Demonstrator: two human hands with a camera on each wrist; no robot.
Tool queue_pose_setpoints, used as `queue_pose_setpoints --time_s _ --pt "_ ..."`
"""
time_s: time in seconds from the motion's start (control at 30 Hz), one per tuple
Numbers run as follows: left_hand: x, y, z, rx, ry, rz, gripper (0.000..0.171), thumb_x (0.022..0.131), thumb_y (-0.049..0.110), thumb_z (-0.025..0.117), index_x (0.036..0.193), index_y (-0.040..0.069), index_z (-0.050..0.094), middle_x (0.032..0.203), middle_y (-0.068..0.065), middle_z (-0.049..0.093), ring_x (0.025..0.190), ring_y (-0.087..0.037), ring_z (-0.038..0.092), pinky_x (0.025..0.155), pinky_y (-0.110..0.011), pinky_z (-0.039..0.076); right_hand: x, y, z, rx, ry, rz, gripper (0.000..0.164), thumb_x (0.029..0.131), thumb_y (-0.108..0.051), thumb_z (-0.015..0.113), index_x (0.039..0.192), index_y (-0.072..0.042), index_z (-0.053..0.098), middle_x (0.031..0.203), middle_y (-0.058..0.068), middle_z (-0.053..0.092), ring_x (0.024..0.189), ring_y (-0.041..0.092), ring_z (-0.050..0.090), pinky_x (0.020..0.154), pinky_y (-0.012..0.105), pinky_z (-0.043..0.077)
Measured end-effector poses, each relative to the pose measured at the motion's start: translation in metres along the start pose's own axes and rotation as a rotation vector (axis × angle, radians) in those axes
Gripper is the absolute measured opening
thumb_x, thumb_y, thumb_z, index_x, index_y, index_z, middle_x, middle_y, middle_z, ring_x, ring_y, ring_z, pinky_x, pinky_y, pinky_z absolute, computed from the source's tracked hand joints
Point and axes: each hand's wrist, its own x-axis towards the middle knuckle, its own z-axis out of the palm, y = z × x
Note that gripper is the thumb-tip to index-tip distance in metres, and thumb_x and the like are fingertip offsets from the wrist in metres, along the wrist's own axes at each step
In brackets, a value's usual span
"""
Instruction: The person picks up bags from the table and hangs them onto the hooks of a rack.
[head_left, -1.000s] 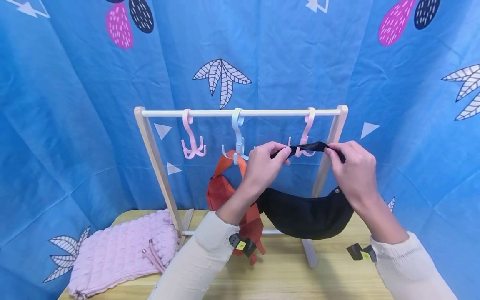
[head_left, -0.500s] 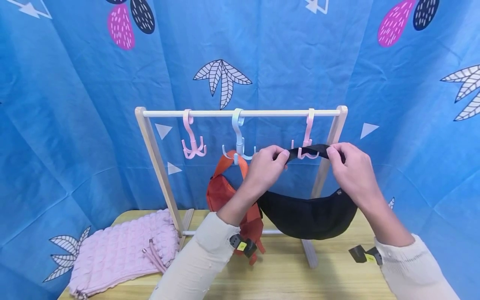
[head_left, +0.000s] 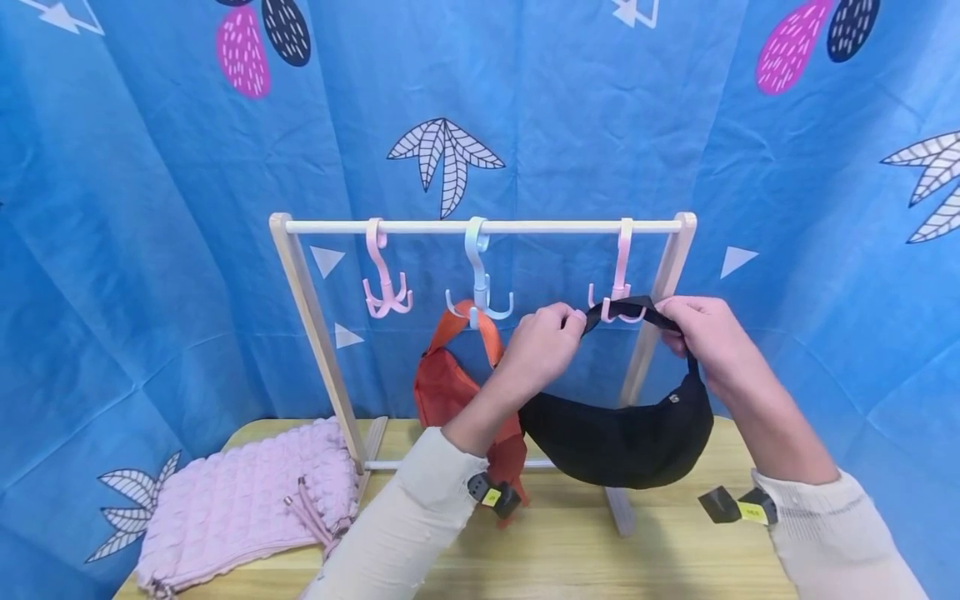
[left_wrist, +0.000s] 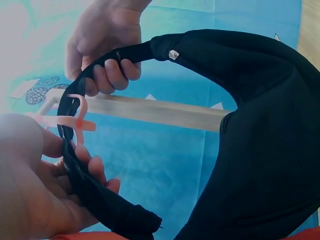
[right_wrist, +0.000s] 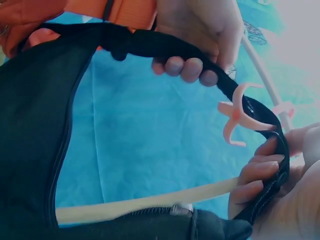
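I see the left hand (head_left: 543, 346) and right hand (head_left: 708, 343) pinching the strap (right_wrist: 170, 45) either side of a pink hook (head_left: 622, 260) (bag (head_left: 622, 442) below).

We see a puffy pink bag (head_left: 247, 500) lying at left on a lt. wood table (head_left: 555, 567), an orange-red bag (head_left: 442, 387) hung by its strap from a lt.-blue hook (head_left: 476, 260), & behind, a blue curtain (head_left: 600, 125) w/ leaf & triangle prints.

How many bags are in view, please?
3: black waist bag below the rightmost pink hook; orange bag hanging from the blue hook; pink puffy bag on the wooden table.
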Motion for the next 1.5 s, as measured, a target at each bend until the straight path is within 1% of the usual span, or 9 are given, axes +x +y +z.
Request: queue_pose_setpoints --time_s 0.13,0.23,0.43,0.6,0.83,0.9,1.07,1.2,1.5 --pt "0.000 -0.001 0.002 0.007 0.005 0.008 0.037 0.111 0.033 0.044 0.094 0.009 0.067 0.070 -0.005 0.049 0.058 -0.015 0.045 0.055 -0.025 0.037 0.001 0.001 0.000 0.076 -0.060 0.053 0.043 0.109 -0.031 0.039 0.079 -0.014 0.065 0.066 -0.006 0.051 0.067 0.015 0.052 0.075 0.037 0.038" --pt "-0.002 -0.003 0.002 -0.021 0.039 0.027 0.032 0.110 0.031 0.048 0.102 0.010 0.069 0.073 -0.005 0.051 0.061 -0.015 0.047 0.057 -0.025 0.039 -0.003 0.003 0.003 0.014 -0.010 0.005 0.042 0.110 -0.035 0.042 0.091 -0.006 0.067 0.066 -0.006 0.049 0.068 0.017 0.051 0.073 0.037 0.040" --pt "-0.004 -0.009 0.002 -0.082 0.116 0.143 0.019 0.108 0.023 0.056 0.125 0.016 0.059 0.072 -0.005 0.056 0.055 -0.016 0.050 0.052 -0.023 0.042 -0.012 0.013 0.018 -0.162 0.238 -0.209 0.037 0.107 -0.039 0.055 0.129 -0.010 0.065 0.075 -0.001 0.058 0.071 0.019 0.050 0.062 0.031 0.044" --pt "-0.005 -0.011 0.002 -0.046 0.155 0.229 0.018 0.107 0.020 0.057 0.124 0.020 0.064 0.066 -0.005 0.053 0.049 -0.017 0.046 0.047 -0.021 0.038 -0.016 0.019 0.024 -0.327 0.402 -0.424 0.030 0.103 -0.031 0.065 0.122 -0.011 0.076 0.094 0.008 0.072 0.078 0.007 0.051 0.065 0.017 0.042" --pt "-0.008 -0.012 0.002 0.002 0.151 0.262 0.029 0.108 0.020 0.055 0.136 0.021 0.063 0.066 -0.004 0.051 0.048 -0.016 0.045 0.047 -0.020 0.037 -0.016 0.026 0.024 -0.437 0.487 -0.669 0.020 0.092 -0.008 0.077 0.112 -0.003 0.078 0.085 0.012 0.070 0.074 -0.002 0.046 0.063 0.010 0.038" --pt "-0.009 -0.012 0.002 0.035 0.156 0.299 0.030 0.108 0.020 0.056 0.136 0.019 0.066 0.073 -0.003 0.058 0.051 -0.015 0.045 0.049 -0.019 0.037 -0.015 0.024 0.023 -0.414 0.496 -0.632 0.015 0.098 -0.012 0.071 0.107 -0.003 0.079 0.082 0.011 0.069 0.073 -0.001 0.046 0.064 0.011 0.038" --pt "-0.010 -0.011 0.001 0.122 0.176 0.372 0.031 0.106 0.018 0.059 0.134 0.014 0.070 0.097 -0.005 0.074 0.066 -0.011 0.054 0.057 -0.016 0.043 -0.016 0.017 0.021 -0.345 0.434 -0.416 0.033 0.105 -0.033 0.059 0.106 -0.007 0.080 0.082 0.009 0.069 0.071 0.009 0.050 0.062 0.021 0.041" --pt "-0.013 -0.012 0.001 0.168 0.168 0.381 0.032 0.106 0.021 0.058 0.135 0.013 0.070 0.092 -0.005 0.071 0.074 -0.011 0.057 0.059 -0.015 0.046 -0.017 0.018 0.020 -0.302 0.365 -0.305 0.039 0.106 -0.039 0.056 0.108 -0.008 0.079 0.078 -0.001 0.066 0.071 0.017 0.050 0.060 0.028 0.041" --pt "-0.019 -0.015 0.004 0.240 0.166 0.408 0.038 0.106 0.026 0.060 0.141 0.012 0.065 0.118 -0.008 0.074 0.099 -0.016 0.069 0.075 -0.018 0.057 -0.019 0.033 0.030 -0.254 0.338 -0.281 0.042 0.108 -0.043 0.050 0.102 -0.008 0.072 0.078 0.008 0.060 0.072 0.017 0.052 0.059 0.028 0.043"
